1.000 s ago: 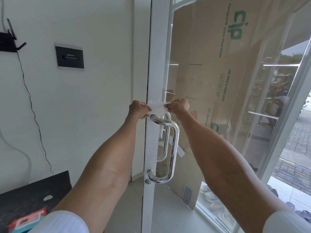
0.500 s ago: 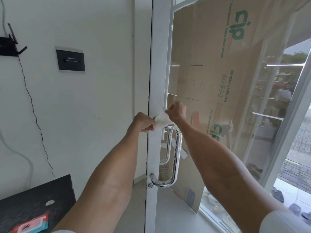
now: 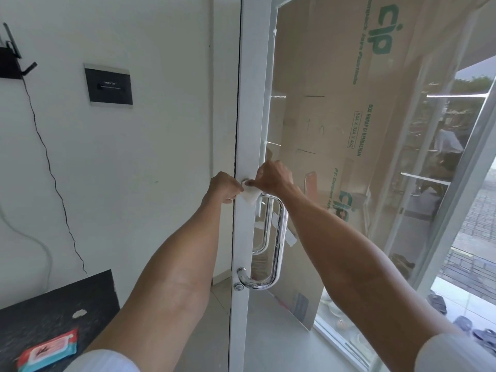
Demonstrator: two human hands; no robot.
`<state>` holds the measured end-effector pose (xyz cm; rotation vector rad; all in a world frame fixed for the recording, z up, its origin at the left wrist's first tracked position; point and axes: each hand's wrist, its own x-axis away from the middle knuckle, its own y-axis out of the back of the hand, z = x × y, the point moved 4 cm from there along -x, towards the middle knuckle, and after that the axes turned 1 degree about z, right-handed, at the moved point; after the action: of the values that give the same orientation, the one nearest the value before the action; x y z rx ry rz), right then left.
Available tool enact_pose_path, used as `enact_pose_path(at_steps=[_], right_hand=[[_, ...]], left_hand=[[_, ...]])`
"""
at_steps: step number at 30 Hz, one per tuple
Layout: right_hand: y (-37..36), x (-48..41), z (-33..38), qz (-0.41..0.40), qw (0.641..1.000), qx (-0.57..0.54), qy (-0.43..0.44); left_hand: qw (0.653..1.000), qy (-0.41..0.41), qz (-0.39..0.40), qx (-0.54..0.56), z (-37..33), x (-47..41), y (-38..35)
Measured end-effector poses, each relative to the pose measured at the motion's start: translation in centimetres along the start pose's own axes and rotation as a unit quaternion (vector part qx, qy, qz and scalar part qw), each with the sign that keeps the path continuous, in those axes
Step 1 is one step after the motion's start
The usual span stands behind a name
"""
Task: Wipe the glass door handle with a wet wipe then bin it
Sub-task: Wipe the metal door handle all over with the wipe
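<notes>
A chrome D-shaped door handle [image 3: 279,237] is fixed to the white frame [image 3: 249,103] of a glass door. A white wet wipe [image 3: 250,196] is draped over the handle's top bend. My left hand [image 3: 224,189] pinches the wipe's left end beside the frame. My right hand [image 3: 273,178] grips its right end just above the handle. The handle's upper mount is hidden by the wipe and my hands.
A dark counter [image 3: 53,312] at lower left carries a red and blue wet wipe pack [image 3: 48,350]. On the white wall are a black plate [image 3: 108,85] and a thin black cable [image 3: 53,170]. Brown cardboard [image 3: 349,130] stands behind the glass. Sandals [image 3: 440,304] lie outside.
Both hands have brought the wipe down onto the handle's top bend and bunched it closer together. The view has shifted a little upward.
</notes>
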<state>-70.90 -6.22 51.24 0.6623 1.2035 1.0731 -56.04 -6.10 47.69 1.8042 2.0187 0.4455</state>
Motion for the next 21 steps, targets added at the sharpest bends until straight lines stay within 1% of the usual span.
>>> enact_pose_path(at_steps=[3,5,9,14,21], right_hand=[[-0.7,0.2,0.0,0.030,0.999,0.016,0.009],[-1.2,0.2,0.1,0.036,0.999,0.011,0.010],[-2.1,0.3,0.8,0.025,0.999,0.002,0.042],[-1.7,1.5,-0.2,0.017,0.997,0.001,0.074],[-0.3,2.2,-2.1,0.029,0.997,0.012,0.077]], left_hand=[[0.997,-0.047,-0.056,-0.008,-0.4,-0.4,0.7],[0.995,-0.067,-0.073,-0.004,-0.7,-0.6,0.9],[0.995,-0.081,-0.061,0.006,-1.2,-0.8,1.0],[0.995,-0.086,-0.053,-0.015,-1.5,-1.0,0.6],[0.992,-0.106,-0.067,-0.032,-2.4,-0.7,-0.3]])
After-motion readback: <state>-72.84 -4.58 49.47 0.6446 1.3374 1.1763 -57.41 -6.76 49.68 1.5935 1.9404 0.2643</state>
